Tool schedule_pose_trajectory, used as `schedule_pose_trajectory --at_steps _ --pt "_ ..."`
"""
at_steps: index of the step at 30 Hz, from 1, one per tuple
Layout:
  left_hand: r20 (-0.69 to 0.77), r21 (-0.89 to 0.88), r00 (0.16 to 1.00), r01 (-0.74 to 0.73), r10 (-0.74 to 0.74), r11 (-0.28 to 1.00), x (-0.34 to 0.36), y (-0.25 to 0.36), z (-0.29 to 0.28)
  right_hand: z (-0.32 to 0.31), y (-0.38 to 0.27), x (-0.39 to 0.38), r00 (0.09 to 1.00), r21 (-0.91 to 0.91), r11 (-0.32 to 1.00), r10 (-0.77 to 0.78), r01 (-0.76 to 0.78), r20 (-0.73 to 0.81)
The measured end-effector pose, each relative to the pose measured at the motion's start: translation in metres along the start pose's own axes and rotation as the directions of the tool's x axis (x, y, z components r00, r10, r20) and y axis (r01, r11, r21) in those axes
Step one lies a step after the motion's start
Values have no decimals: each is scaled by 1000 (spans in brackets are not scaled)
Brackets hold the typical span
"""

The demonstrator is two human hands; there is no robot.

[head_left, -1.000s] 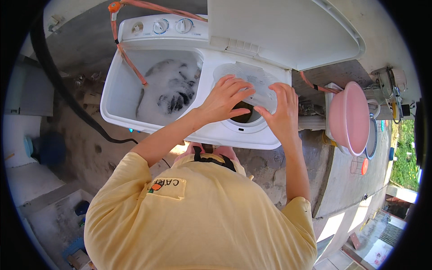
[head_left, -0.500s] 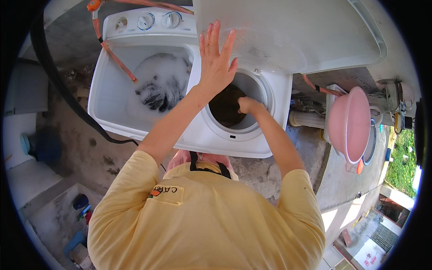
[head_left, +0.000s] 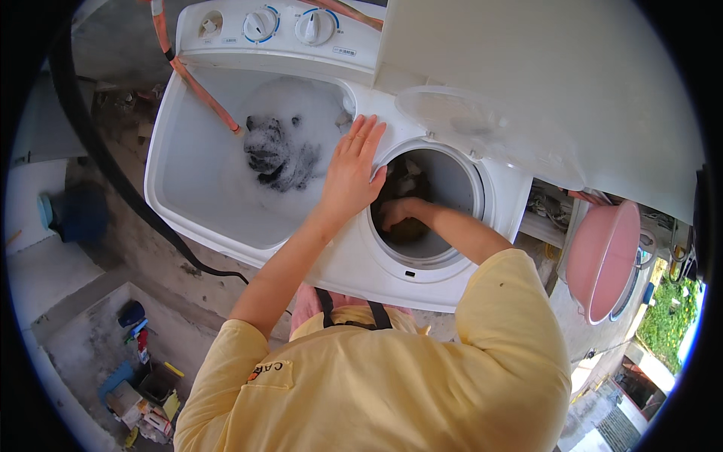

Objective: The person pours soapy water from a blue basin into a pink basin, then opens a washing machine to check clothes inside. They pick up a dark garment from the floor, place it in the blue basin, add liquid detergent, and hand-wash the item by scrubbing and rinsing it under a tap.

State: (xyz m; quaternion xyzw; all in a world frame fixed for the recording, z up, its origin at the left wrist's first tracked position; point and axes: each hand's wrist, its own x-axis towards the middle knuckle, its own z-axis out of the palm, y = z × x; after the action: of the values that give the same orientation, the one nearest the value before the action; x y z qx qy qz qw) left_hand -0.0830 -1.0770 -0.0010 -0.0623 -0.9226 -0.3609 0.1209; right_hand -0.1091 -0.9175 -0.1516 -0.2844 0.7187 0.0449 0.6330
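A white twin-tub washing machine stands before me. Its left tub holds foamy water and dark laundry. My left hand lies with fingers stretched out on the rim between the tubs, holding nothing. My right hand is down inside the round spin drum, its fingers curled at dark, olive-brown contents that I cannot make out clearly. The clear inner lid is raised behind the drum, and the large outer lid is up too.
A pink hose runs into the left tub. A black hose curves down the left side. A pink basin stands at the right. Assorted containers sit in a concrete recess at lower left. The control knobs line the back.
The clear inner lid has swung up, uncovering the drum. My right hand has moved down into it. My left hand rose to the lid and has come down onto the rim.
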Motion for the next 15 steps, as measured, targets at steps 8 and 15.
schedule_pose_trajectory --at_steps 8,15 --pt "0 8 999 -46 46 999 8 1 2 -6 31 -34 989 -24 999 -35 32 -144" --pt "-3 -1 1000 3 -3 1000 3 -1 -6 -21 74 121 557 212 974 220 -79 -801"
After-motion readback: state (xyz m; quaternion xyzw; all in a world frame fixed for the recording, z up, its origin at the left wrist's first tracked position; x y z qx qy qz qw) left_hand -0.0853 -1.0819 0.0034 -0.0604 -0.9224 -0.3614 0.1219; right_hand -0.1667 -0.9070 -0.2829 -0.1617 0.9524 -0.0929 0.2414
